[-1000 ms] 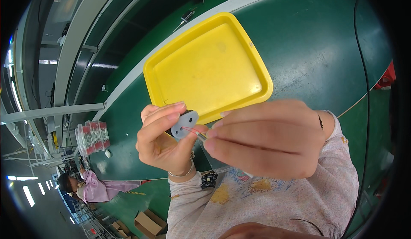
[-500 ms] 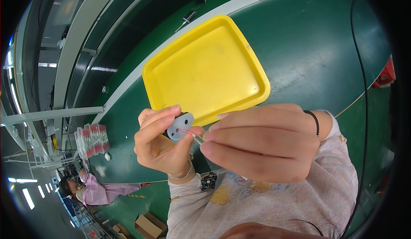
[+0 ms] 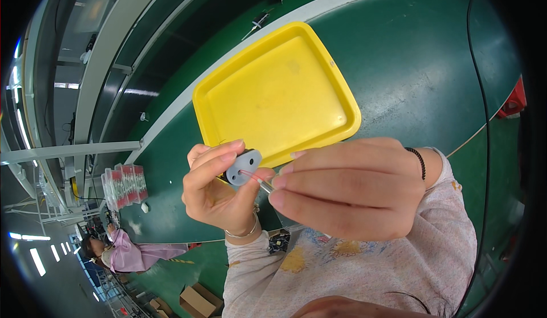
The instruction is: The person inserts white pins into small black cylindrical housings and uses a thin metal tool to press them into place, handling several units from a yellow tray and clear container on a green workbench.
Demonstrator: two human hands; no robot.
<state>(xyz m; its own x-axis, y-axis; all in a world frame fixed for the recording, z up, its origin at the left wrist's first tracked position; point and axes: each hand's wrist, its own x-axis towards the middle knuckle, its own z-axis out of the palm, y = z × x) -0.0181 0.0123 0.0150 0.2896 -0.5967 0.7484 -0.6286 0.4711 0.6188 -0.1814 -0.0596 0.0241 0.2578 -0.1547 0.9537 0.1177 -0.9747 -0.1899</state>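
Observation:
Between the thumb and fingers of my left hand (image 3: 216, 190) is a light grey oval cap (image 3: 246, 167) with holes in its face and a black part behind it. Thin red wires (image 3: 256, 176) run out of one hole toward my right hand (image 3: 353, 190). My right fingers are pinched on a slim silvery tube (image 3: 266, 187), of which only a short end shows; the rest is hidden. Both hands are raised close together at the near edge of a yellow tray (image 3: 350, 127).
Several clear boxes (image 3: 124, 187) with red and silvery contents stand at left. Beyond the pale rail, small black parts with wires (image 3: 259, 20) lie on a green belt. A black cable (image 3: 481, 84) hangs at right. Another person in pink (image 3: 134, 252) is at lower left.
My left hand and the grey cap have shifted slightly right, closer to my right fingers, and the cap is turned a little. The view has also moved slightly.

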